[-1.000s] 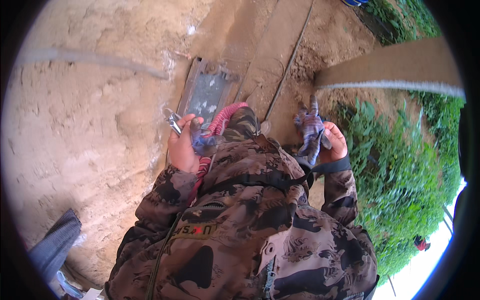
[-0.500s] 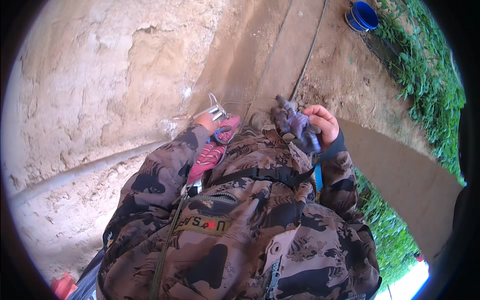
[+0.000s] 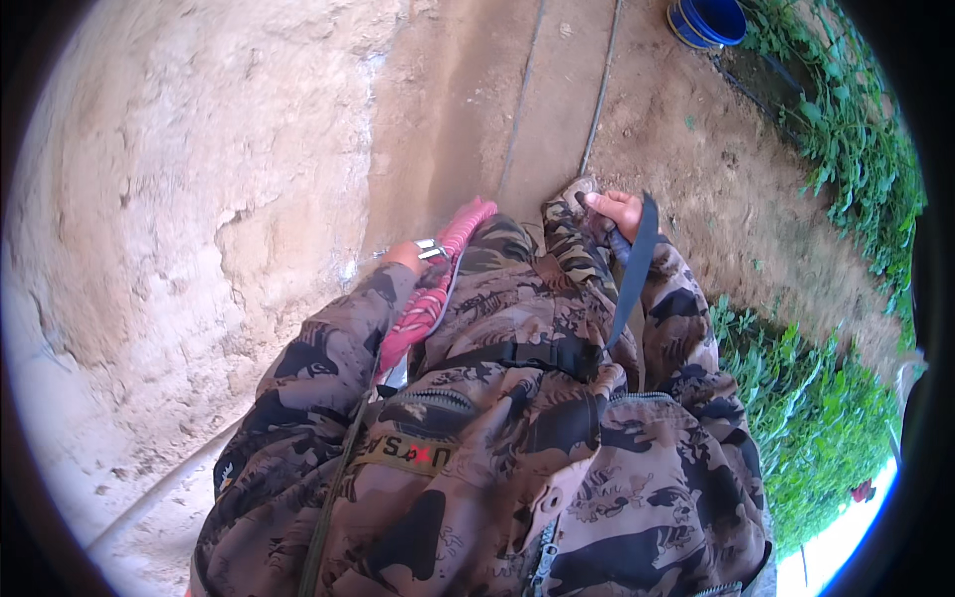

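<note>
My left hand [image 3: 404, 258] is closed around a small silver metal object [image 3: 430, 249], of which only the bright end shows; its kind is unclear. Against that hand hangs a pink striped cloth bag [image 3: 423, 310], strung on a cord along my left side. My right hand [image 3: 619, 208] pinches a crumpled grey-purple cloth [image 3: 600, 225], glove-like and mostly hidden behind the fingers and sleeve. A dark strap [image 3: 631, 279] stretches past the right wrist down toward the belt [image 3: 532, 356] at my waist.
A rough earthen wall [image 3: 209, 149] rises close on my left. Two thin lines, one a dark hose [image 3: 602, 90], run along the dirt path ahead. A blue bucket [image 3: 708, 22] stands far right beside green plants [image 3: 846, 129]. My legs show in camouflage trousers [image 3: 572, 234].
The grey-purple cloth, earlier spread in plain view, is now mostly hidden at my right hand. The strap has swung up across the right wrist. A leg has stepped forward and the view has shifted.
</note>
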`<state>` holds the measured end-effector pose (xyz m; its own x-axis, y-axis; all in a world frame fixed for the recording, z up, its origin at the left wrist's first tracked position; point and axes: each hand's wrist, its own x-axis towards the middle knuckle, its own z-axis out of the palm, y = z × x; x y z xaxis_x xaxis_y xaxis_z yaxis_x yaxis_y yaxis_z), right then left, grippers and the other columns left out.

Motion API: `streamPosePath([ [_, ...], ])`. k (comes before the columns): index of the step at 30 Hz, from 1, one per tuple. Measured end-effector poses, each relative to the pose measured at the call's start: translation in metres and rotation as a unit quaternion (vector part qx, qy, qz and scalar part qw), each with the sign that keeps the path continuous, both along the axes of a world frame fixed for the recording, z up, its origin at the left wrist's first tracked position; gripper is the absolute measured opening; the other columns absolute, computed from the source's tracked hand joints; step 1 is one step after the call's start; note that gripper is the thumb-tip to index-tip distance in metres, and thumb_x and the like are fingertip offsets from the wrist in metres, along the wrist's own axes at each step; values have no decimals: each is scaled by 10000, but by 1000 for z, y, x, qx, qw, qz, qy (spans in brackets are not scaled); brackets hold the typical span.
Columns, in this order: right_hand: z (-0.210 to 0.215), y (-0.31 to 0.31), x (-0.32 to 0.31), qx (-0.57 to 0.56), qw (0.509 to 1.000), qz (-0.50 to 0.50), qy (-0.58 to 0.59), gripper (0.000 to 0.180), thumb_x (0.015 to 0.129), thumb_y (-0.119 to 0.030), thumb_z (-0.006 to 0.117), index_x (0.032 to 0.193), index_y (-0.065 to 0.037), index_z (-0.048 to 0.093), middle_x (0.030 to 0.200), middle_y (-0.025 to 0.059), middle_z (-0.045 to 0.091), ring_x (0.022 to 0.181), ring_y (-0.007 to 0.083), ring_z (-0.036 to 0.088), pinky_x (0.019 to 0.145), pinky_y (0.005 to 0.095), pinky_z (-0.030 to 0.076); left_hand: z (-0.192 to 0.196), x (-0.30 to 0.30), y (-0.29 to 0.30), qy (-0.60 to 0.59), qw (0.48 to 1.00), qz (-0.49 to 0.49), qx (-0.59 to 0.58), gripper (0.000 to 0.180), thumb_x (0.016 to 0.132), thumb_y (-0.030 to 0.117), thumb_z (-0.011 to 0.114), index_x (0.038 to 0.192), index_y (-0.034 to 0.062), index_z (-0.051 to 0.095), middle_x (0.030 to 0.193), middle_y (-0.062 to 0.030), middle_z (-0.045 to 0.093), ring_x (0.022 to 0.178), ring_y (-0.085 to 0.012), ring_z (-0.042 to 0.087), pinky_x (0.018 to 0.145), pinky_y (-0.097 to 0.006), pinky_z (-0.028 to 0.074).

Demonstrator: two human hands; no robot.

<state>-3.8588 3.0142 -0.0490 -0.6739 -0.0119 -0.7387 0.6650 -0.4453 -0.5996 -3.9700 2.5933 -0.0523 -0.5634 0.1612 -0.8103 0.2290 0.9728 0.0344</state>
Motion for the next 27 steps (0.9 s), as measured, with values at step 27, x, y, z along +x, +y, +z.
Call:
streamPosePath([
  [27, -152, -129, -69, 23, 875, 478, 71, 282, 779, -176, 717, 989, 11, 732, 826, 95, 736, 714, 154, 683, 698, 296, 544, 56, 170, -42, 15, 881, 470, -45, 479, 922, 485, 563, 1129, 69, 677, 977, -218, 700, 920, -337, 679, 816, -407, 502],
])
